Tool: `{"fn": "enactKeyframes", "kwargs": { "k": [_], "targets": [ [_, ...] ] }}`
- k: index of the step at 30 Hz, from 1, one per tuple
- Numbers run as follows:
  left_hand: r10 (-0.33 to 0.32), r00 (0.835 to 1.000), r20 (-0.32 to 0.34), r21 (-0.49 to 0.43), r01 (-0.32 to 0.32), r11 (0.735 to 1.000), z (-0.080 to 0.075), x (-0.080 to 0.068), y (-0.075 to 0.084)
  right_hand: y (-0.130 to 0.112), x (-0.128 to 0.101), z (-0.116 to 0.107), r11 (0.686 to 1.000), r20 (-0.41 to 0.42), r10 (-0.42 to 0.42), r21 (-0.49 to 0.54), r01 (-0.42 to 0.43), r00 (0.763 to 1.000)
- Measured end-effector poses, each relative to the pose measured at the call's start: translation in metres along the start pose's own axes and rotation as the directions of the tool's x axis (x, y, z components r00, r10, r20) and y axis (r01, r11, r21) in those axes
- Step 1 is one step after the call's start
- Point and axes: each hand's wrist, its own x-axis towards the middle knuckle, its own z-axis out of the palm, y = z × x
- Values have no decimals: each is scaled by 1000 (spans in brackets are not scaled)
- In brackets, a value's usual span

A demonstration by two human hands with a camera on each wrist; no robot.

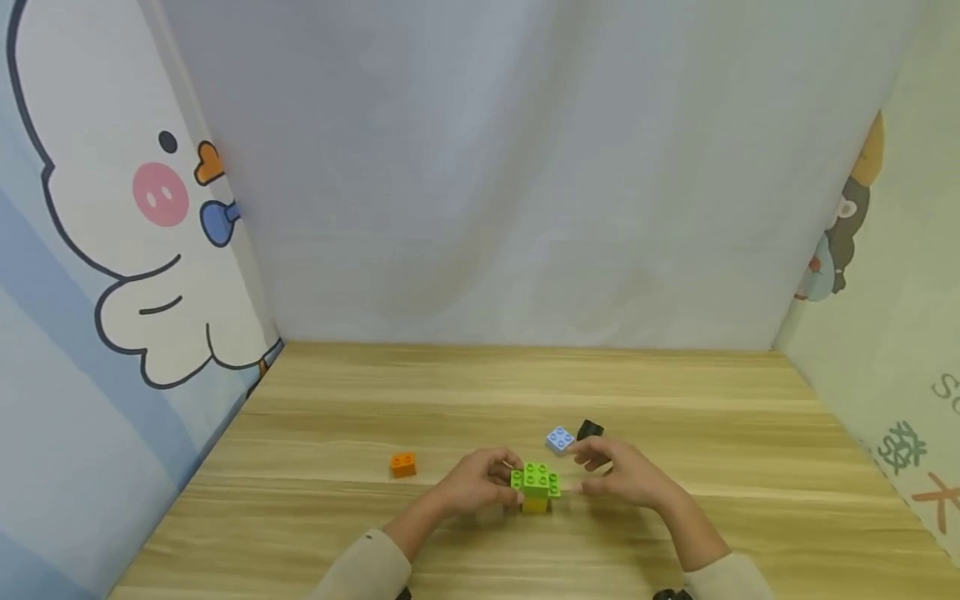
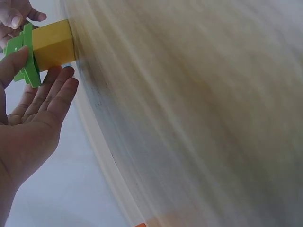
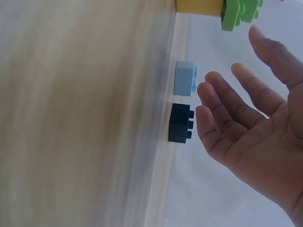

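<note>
A small stack stands on the wooden table, with green toy building bricks (image 1: 536, 477) on top of a yellow block (image 2: 53, 45). My left hand (image 1: 474, 482) holds the stack from its left side, thumb against the green part and the other fingers beside the yellow block. To the right of the stack, my right hand (image 1: 626, 473) is held apart from it with loosely bent fingers and nothing in them. Just beyond that hand lie a light blue brick (image 1: 559, 439) and a black brick (image 3: 179, 124), both with studs.
An orange brick (image 1: 402, 465) sits on the table to the left of my left hand. A pale curtain (image 1: 525, 183) hangs behind the table's far edge. Printed cloths line both sides, the left one (image 1: 82, 208) bearing a large white cartoon figure.
</note>
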Motion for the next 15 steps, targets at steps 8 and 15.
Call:
{"fn": "enactKeyframes", "kwargs": {
  "k": [8,15],
  "targets": [
    [5,1000,-2,38,-5,999,1,1,-1,11,-7,-13,998,-30,49,44,-48,998],
    [22,1000,-5,53,-22,998,1,1,-1,20,-12,-25,998,-71,59,28,-57,996]
  ]
}}
